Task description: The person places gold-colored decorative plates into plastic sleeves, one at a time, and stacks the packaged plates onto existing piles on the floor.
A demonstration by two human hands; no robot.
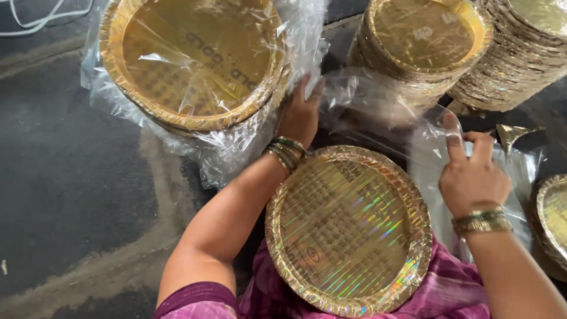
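A stack of shiny gold foil plates [348, 227] rests on my lap, over purple cloth. My left hand [300, 113], with green and gold bangles at the wrist, reaches forward and presses against the clear plastic bag [230, 150] wrapped around a stack of gold plates [189, 59] at the upper left. My right hand [472, 171], also bangled, pinches the edge of an empty clear plastic bag [384, 112] that lies between the stacks.
Two tall unwrapped stacks of gold plates stand at the upper right [422, 44] and far right [525, 53]. Another plate edge [552, 218] shows at the right border. The dark floor [65, 177] spreads to the left, with a white cord [41, 15] at the top left.
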